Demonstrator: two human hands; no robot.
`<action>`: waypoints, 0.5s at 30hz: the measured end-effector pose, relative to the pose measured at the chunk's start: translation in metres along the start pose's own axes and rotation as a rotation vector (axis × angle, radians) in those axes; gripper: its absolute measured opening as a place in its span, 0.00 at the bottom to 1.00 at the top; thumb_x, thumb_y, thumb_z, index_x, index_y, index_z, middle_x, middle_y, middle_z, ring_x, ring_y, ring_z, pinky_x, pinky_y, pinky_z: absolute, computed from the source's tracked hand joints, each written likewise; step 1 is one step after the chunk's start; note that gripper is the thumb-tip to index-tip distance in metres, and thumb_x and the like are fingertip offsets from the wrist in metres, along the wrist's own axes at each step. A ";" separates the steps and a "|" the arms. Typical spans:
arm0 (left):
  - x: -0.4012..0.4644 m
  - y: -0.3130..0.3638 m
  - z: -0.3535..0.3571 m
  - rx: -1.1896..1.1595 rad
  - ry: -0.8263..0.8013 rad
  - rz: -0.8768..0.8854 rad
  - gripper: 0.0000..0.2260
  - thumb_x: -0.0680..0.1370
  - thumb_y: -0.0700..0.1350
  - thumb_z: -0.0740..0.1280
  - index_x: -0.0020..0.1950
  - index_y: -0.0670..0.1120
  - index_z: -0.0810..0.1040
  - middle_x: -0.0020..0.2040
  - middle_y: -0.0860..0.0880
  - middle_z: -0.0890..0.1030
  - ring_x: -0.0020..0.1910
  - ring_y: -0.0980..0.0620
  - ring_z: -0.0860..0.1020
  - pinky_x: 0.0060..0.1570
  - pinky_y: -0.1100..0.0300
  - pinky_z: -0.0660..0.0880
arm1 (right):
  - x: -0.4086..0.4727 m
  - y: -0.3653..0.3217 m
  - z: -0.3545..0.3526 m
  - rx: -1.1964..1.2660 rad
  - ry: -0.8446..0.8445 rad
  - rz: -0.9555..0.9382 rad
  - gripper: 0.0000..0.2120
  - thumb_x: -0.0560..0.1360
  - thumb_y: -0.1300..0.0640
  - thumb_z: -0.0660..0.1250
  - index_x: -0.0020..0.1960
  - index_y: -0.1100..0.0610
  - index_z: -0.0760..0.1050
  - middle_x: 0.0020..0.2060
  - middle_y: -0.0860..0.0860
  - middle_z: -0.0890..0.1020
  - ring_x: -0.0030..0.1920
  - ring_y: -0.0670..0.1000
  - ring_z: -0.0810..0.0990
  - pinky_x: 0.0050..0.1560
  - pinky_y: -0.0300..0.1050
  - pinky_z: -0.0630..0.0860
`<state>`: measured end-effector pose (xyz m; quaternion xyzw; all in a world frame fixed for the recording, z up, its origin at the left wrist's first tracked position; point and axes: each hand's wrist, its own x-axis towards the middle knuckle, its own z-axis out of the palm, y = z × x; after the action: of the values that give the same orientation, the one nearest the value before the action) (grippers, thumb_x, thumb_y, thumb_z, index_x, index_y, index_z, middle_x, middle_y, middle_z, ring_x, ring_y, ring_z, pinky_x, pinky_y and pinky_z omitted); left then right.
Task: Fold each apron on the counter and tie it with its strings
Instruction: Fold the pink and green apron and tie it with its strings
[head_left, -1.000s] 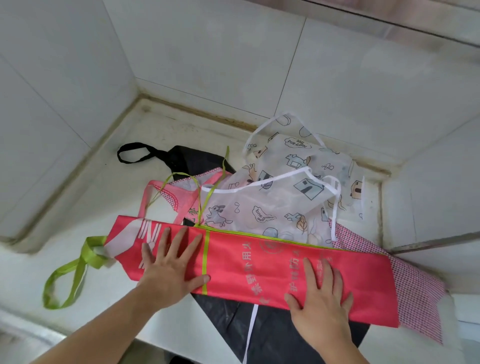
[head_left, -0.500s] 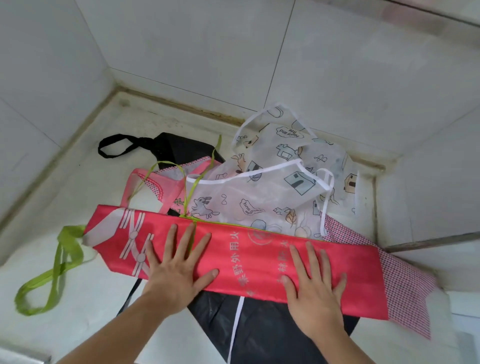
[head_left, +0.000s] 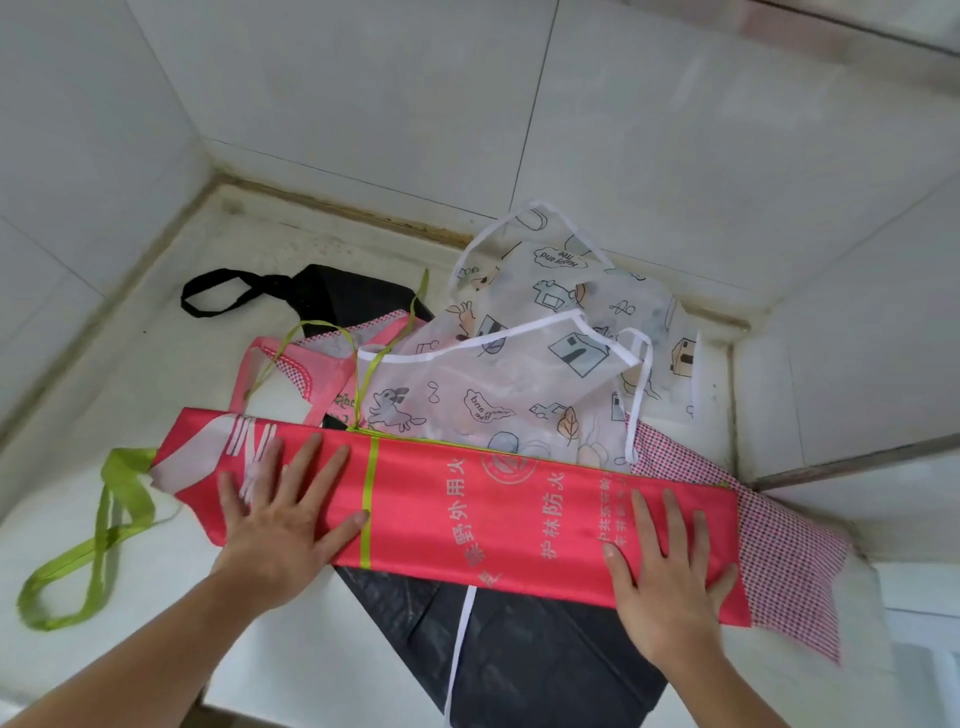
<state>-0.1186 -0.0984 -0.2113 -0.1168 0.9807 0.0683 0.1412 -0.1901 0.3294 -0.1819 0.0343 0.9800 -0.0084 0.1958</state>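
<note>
A red apron (head_left: 467, 509) with white printing lies folded into a long narrow strip across the counter. Its green neck loop (head_left: 98, 540) trails off the left end, and thin green strings (head_left: 363, 374) run up from its top edge. My left hand (head_left: 280, 519) presses flat on the strip's left part, fingers spread. Flat on the strip's right end lies my right hand (head_left: 665, 582). Under it lie a black apron (head_left: 519, 649), a pink checked apron (head_left: 779, 551) and a white cartoon-print apron (head_left: 519, 374).
The white counter (head_left: 156, 364) sits in a tiled corner, with walls at the back, left and right. The black apron's loop (head_left: 218, 291) lies at the back left. A white string (head_left: 460, 649) hangs over the black apron toward the front edge.
Both hands slid outward along the red strip: the left hand toward its left end, the right hand toward its right end. The strip stays flat.
</note>
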 end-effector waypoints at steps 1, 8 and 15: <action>-0.002 -0.009 -0.001 -0.016 0.017 -0.047 0.39 0.75 0.77 0.44 0.82 0.65 0.38 0.85 0.55 0.44 0.84 0.42 0.42 0.73 0.24 0.45 | 0.000 0.008 -0.001 -0.002 0.007 0.031 0.37 0.77 0.27 0.40 0.80 0.36 0.28 0.83 0.46 0.37 0.83 0.56 0.38 0.75 0.79 0.50; -0.013 -0.040 -0.010 -0.026 -0.009 -0.193 0.43 0.74 0.74 0.46 0.86 0.54 0.50 0.84 0.44 0.54 0.82 0.36 0.51 0.76 0.30 0.50 | -0.006 0.046 0.000 0.099 0.145 0.224 0.44 0.76 0.35 0.66 0.82 0.54 0.53 0.78 0.62 0.59 0.77 0.66 0.60 0.74 0.70 0.63; -0.029 0.060 -0.023 -0.199 0.198 0.228 0.24 0.78 0.51 0.62 0.75 0.52 0.71 0.69 0.48 0.70 0.61 0.42 0.74 0.58 0.44 0.75 | -0.003 0.050 -0.022 0.448 0.068 0.549 0.38 0.69 0.53 0.81 0.65 0.71 0.65 0.59 0.70 0.76 0.60 0.71 0.76 0.60 0.62 0.73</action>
<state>-0.1122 -0.0387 -0.1748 -0.0242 0.9851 0.1687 0.0231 -0.1925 0.3797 -0.1611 0.3385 0.9141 -0.1689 0.1458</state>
